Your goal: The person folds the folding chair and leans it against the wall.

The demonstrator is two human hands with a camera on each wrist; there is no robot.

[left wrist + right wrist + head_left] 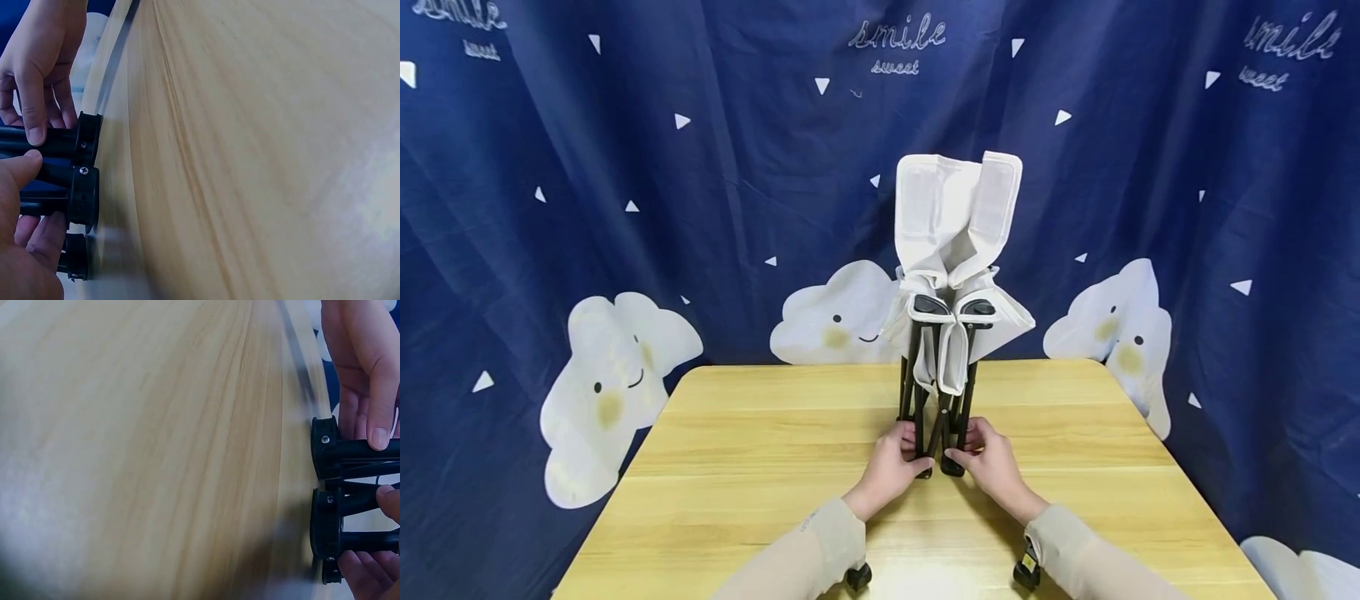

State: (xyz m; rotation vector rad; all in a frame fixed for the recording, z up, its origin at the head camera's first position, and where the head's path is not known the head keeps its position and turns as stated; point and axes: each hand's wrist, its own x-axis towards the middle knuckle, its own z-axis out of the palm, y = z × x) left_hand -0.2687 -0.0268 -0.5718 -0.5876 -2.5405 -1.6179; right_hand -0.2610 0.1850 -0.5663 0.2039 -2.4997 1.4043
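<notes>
A folded camping chair with white fabric (955, 200) and black legs (918, 392) stands upright, collapsed into a narrow bundle, at the middle of the wooden table. My left hand (886, 473) grips the left legs just above their feet, thumb at the front and fingers behind. On the other side my right hand (997, 475) holds the right legs at about the same height. The left wrist view shows black plastic feet (84, 194) with small screws close to both hands. Similar feet (325, 522) appear in the right wrist view.
The light wooden table (760, 467) spreads around the chair on all sides. Behind it hangs a dark blue curtain (737, 167) with white triangles and smiling clouds. The upper fabric rises in front of this curtain.
</notes>
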